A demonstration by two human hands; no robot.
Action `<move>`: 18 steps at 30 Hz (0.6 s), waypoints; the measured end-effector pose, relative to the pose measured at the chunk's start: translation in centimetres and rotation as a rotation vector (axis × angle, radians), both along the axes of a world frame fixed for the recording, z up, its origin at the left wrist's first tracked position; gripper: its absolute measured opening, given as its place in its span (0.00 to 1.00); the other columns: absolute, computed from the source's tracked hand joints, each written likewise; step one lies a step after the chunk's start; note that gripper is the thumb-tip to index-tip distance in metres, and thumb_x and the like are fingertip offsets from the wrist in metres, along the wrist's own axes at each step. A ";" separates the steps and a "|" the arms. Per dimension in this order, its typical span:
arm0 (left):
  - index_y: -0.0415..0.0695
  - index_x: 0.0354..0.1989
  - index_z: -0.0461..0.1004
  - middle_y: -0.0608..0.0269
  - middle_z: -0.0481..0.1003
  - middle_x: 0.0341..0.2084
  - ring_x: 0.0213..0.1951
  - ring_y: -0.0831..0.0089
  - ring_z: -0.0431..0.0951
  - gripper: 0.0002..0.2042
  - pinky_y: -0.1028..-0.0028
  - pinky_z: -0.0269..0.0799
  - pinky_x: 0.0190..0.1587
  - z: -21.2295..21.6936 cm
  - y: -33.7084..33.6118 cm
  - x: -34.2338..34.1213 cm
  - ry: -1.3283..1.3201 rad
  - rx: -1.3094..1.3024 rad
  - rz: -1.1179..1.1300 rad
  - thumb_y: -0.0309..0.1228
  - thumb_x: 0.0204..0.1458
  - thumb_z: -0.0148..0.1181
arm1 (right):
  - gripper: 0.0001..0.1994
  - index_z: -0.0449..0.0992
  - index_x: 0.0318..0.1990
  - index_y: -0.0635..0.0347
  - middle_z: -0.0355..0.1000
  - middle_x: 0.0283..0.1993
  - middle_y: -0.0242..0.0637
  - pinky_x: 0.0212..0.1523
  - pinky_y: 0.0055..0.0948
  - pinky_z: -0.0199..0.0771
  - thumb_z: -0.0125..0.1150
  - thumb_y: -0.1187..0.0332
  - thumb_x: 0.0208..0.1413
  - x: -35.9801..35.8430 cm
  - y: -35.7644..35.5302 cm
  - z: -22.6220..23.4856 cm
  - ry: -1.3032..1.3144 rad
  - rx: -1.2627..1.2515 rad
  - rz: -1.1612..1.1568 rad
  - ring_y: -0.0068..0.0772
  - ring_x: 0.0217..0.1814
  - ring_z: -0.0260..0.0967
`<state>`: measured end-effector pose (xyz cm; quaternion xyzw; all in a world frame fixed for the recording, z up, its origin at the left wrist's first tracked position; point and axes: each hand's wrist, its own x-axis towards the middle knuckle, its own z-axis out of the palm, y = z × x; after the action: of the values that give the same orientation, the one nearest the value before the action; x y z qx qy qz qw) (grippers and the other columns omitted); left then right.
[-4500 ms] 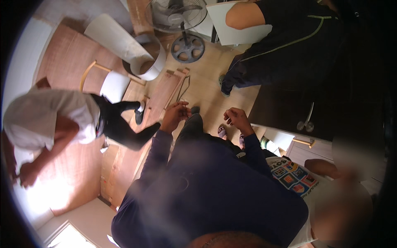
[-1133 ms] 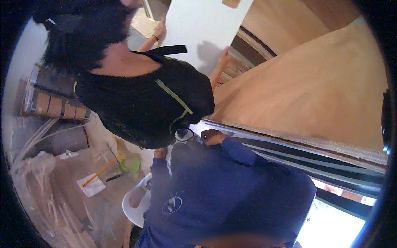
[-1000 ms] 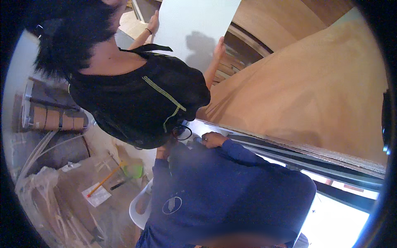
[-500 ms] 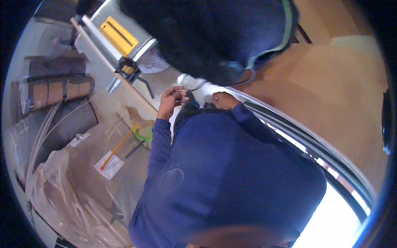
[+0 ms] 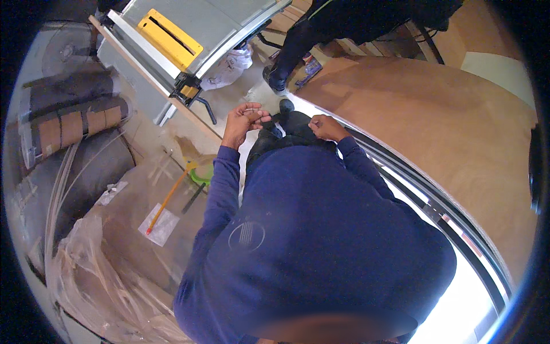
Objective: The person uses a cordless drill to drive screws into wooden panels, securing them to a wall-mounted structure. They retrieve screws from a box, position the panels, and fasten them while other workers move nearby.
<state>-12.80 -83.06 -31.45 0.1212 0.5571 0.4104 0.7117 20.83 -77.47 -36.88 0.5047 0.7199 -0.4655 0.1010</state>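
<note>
My left hand [image 5: 245, 121] is raised in front of my body, its fingers loosely bent and apart, with no object visible in it. Across from it, my right hand [image 5: 328, 127] has its fingers curled in; whatever they may enclose is hidden. Both hands are over my dark trousers and shoes, apart from each other. Nearest to my left hand is the wooden strip [image 5: 201, 127] along a table saw [image 5: 229, 26] with a yellow insert plate [image 5: 170, 39]. To the right of my right hand lies a large brown wooden sheet [image 5: 412, 120].
Another person's dark-clothed leg [image 5: 295, 49] stands ahead. A white bag [image 5: 229, 69] sits under the saw. At left are wrapped grey rolls [image 5: 74, 132], crumpled clear plastic [image 5: 94, 269], an orange stick [image 5: 166, 200] on white paper [image 5: 163, 228] and a green object [image 5: 200, 175].
The other person's dark body has moved away toward the upper right, uncovering the saw table. My left hand has risen slightly; my right hand has shifted a little right and up.
</note>
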 end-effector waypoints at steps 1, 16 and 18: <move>0.37 0.51 0.75 0.51 0.84 0.40 0.40 0.65 0.87 0.12 0.74 0.80 0.33 -0.1 0.6 -0.1 0.012 0.003 -0.017 0.24 0.59 0.64 | 0.13 0.82 0.41 0.58 0.81 0.41 0.46 0.44 0.42 0.77 0.61 0.57 0.62 0.0 0.4 0.1 -0.036 -0.012 -0.015 0.47 0.43 0.79; 0.40 0.36 0.80 0.60 0.82 0.28 0.23 0.78 0.77 0.12 0.78 0.68 0.24 -0.9 16.5 1.8 0.133 -0.001 -0.052 0.38 0.61 0.66 | 0.12 0.81 0.32 0.63 0.76 0.29 0.50 0.36 0.49 0.73 0.61 0.62 0.57 4.2 14.6 -4.2 0.289 -0.074 -0.397 0.44 0.31 0.75; 0.40 0.34 0.80 0.65 0.78 0.24 0.21 0.80 0.72 0.13 0.78 0.64 0.24 -0.1 19.6 3.1 0.231 0.036 -0.078 0.38 0.62 0.65 | 0.10 0.81 0.36 0.62 0.76 0.29 0.49 0.36 0.46 0.75 0.61 0.64 0.57 6.4 16.8 -6.0 0.236 -0.039 -0.475 0.43 0.31 0.75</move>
<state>-9.70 -63.50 -31.54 0.2021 0.6227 0.3756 0.6560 27.19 -60.66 -42.89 0.5997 0.5791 -0.5456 -0.0861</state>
